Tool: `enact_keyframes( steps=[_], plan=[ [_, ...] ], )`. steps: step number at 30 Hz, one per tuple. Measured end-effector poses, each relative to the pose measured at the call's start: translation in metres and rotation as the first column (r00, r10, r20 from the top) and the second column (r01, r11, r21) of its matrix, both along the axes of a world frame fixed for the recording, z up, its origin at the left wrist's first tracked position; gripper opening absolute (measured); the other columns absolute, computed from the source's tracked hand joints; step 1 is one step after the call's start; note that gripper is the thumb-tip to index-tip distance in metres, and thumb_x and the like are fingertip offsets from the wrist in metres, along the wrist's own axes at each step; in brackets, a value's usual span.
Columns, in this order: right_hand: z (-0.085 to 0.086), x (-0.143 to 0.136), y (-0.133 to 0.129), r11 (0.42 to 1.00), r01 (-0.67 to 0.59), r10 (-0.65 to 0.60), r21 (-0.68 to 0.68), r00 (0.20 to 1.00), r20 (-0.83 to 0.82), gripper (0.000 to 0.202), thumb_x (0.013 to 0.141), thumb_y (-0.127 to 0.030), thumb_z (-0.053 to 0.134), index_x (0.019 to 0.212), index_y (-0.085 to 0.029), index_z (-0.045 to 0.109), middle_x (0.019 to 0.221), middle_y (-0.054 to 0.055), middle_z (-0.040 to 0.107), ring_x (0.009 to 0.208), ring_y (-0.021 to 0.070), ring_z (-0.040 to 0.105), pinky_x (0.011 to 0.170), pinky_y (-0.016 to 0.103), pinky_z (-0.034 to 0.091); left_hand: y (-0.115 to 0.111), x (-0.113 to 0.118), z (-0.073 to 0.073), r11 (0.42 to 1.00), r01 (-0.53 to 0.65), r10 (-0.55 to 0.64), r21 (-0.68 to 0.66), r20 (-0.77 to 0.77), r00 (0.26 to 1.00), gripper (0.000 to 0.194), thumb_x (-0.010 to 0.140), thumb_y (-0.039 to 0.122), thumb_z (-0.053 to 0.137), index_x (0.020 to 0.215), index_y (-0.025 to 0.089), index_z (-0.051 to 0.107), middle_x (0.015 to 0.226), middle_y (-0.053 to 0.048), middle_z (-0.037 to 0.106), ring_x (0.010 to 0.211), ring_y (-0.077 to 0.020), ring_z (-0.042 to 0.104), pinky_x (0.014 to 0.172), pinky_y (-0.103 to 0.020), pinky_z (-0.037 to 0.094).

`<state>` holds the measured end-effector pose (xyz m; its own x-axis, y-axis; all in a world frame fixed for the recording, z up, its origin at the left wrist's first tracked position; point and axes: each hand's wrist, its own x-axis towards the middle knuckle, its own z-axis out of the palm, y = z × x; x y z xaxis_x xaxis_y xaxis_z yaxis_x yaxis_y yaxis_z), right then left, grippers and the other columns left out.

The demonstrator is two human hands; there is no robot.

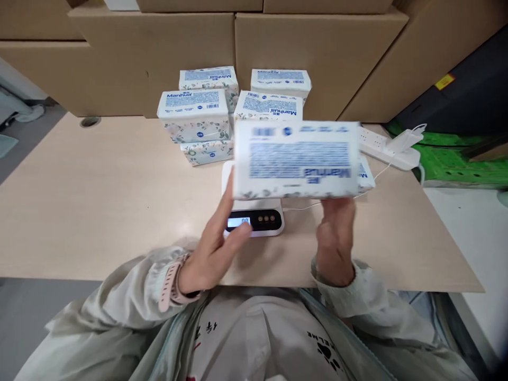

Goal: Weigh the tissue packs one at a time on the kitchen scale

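Observation:
A white tissue pack (pixel 304 161) with blue print is held up over the table, slightly blurred. My right hand (pixel 335 238) grips it from below; its fingertips are hidden by the pack. My left hand (pixel 216 241) is at the pack's left end, fingers stretched upward and thumb apart, with the fingertips partly out of sight. Beneath the pack lies a white digital scale (pixel 273 225), its lit display reading about 0.0. The pack covers much of the scale's plate. My left thumb overlaps the display's lower right corner.
Several similar tissue packs (pixel 194 106) stand stacked behind the scale, and another pack (pixel 365 174) shows behind the held one. Cardboard boxes (pixel 190 58) wall off the table's back. A power strip (pixel 389 148) and white cable lie at right. A round cable hole (pixel 90 121) is at back left.

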<state>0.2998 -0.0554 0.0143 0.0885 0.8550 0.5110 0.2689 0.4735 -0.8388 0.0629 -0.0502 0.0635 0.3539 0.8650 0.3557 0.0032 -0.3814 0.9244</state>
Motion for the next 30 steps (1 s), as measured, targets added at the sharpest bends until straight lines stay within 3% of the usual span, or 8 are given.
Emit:
enact_keyframes(
  steps=[3,8,13,17,20,23,30],
  plan=[
    [-0.01,-0.014,-0.001,0.984,-0.169,0.173,-0.065,0.982,0.073,0.072,0.111,-0.042,0.051,0.176,-0.038,0.019,0.18,0.005,0.038,0.167,0.0297,0.038,0.141,0.057,0.03,0.0,-0.026,-0.021,0.991,-0.097,0.093,-0.088,-0.051,0.994,0.064,0.114,0.038,0.053,0.174,0.035,0.034,0.181,0.0,0.033,0.173,-0.0301,0.018,0.145,-0.051,0.018],
    [-0.028,-0.019,0.006,0.96,-0.198,0.22,-0.2,0.971,0.095,0.072,0.113,-0.041,0.049,0.176,-0.037,0.017,0.183,0.004,0.032,0.169,0.0284,0.034,0.14,0.058,0.031,0.011,-0.039,-0.047,0.983,-0.108,0.094,-0.149,-0.098,0.991,0.063,0.113,0.042,0.053,0.173,0.035,0.037,0.179,-0.003,0.037,0.172,-0.0319,0.024,0.143,-0.057,0.022],
    [-0.04,-0.016,0.01,0.964,-0.13,0.168,-0.233,0.974,0.151,0.07,0.112,-0.041,0.051,0.176,-0.037,0.022,0.182,0.005,0.035,0.168,0.0292,0.036,0.14,0.06,0.032,0.016,-0.044,-0.059,0.984,-0.062,0.049,-0.167,-0.085,0.995,0.063,0.113,0.042,0.053,0.173,0.04,0.034,0.182,0.0,0.031,0.172,-0.0316,0.024,0.144,-0.058,0.02],
    [-0.038,-0.012,0.009,0.989,-0.041,0.064,-0.139,0.985,0.163,0.067,0.111,-0.039,0.052,0.174,-0.035,0.03,0.179,0.005,0.04,0.166,0.0304,0.04,0.137,0.06,0.036,0.014,-0.052,-0.071,0.975,-0.153,0.149,-0.162,-0.034,0.988,0.065,0.113,0.044,0.053,0.174,0.043,0.03,0.184,0.004,0.023,0.174,-0.0304,0.017,0.145,-0.059,0.013],
    [-0.036,-0.007,0.006,0.997,0.065,-0.058,-0.048,0.99,0.13,0.056,0.11,-0.039,0.05,0.166,-0.03,0.048,0.168,0.008,0.055,0.157,0.0332,0.051,0.131,0.062,0.043,0.012,-0.056,-0.076,0.952,-0.282,0.287,-0.123,0.028,0.957,0.06,0.112,0.043,0.055,0.17,0.044,0.04,0.18,0.004,0.034,0.172,-0.0295,0.024,0.145,-0.056,0.016],
    [-0.036,-0.005,0.004,0.986,0.165,-0.164,-0.003,0.983,0.088,0.048,0.11,-0.039,0.047,0.154,-0.028,0.061,0.152,0.01,0.068,0.145,0.0345,0.062,0.122,0.064,0.049,0.012,-0.055,-0.074,0.934,-0.34,0.351,-0.113,0.098,0.931,0.053,0.112,0.043,0.055,0.165,0.04,0.051,0.175,0.001,0.045,0.169,-0.0291,0.033,0.144,-0.053,0.023],
    [-0.037,-0.008,0.005,0.977,0.206,-0.209,0.059,0.976,0.056,0.045,0.109,-0.037,0.047,0.15,-0.033,0.064,0.145,0.006,0.073,0.137,0.033,0.067,0.116,0.062,0.053,0.012,-0.051,-0.07,0.923,-0.339,0.366,-0.183,0.149,0.919,0.051,0.11,0.045,0.058,0.16,0.036,0.058,0.172,-0.002,0.05,0.167,-0.0293,0.038,0.143,-0.051,0.026]
  ],
)
